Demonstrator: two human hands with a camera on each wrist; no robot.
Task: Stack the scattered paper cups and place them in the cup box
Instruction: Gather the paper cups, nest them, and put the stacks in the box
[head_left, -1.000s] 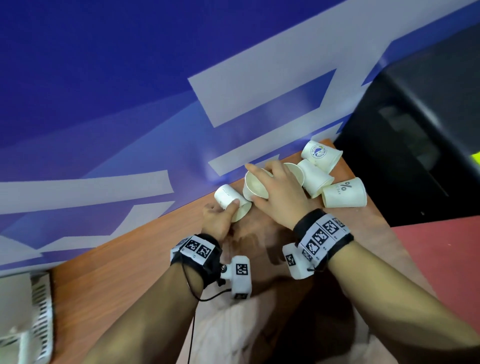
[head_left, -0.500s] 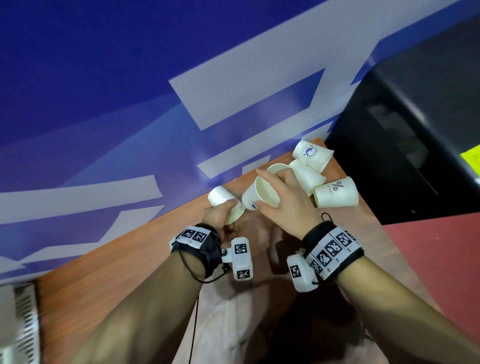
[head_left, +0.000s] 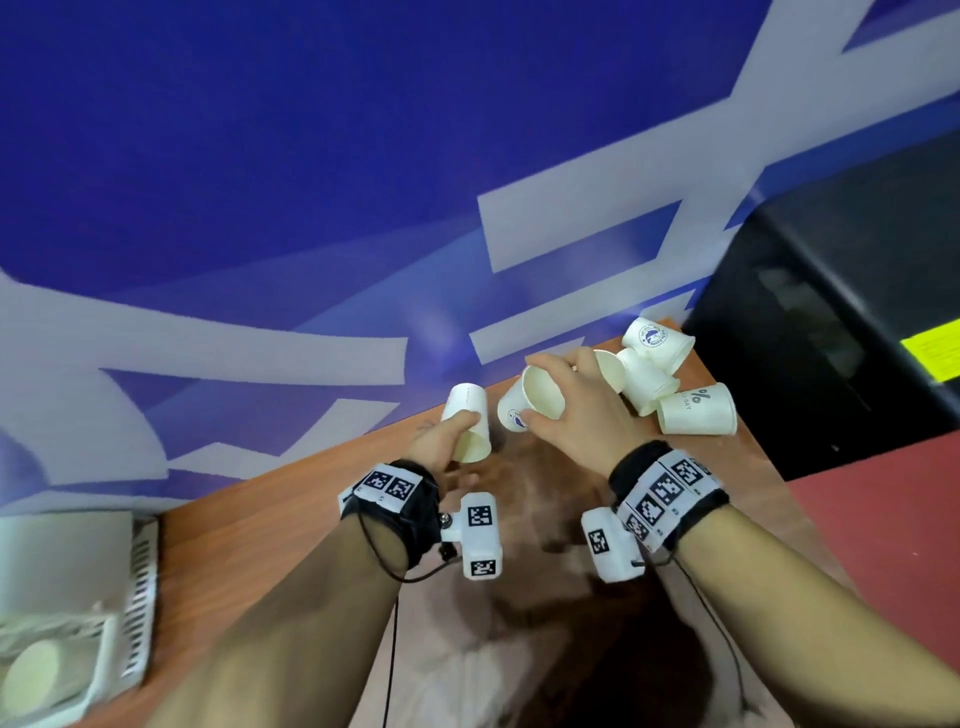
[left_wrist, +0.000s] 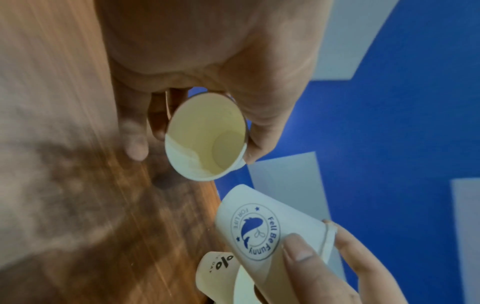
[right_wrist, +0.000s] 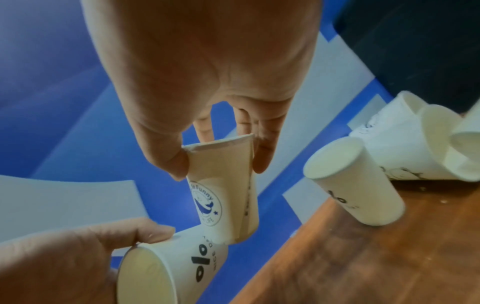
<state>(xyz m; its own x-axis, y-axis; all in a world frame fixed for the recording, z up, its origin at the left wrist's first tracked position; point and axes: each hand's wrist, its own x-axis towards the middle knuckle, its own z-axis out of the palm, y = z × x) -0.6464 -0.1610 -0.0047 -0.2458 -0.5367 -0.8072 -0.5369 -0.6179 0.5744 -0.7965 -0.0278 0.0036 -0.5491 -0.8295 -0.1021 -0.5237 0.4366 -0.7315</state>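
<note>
Each hand's grip pinches one cup — left hand (head_left: 439, 441), right hand (head_left: 576, 415).

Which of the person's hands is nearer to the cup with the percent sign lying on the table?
Right. The right hand, holding a whale-logo cup, is just beside the percent cup; the left hand holds another cup farther off.

Cup box (head_left: 78, 597) partly off-frame
</note>
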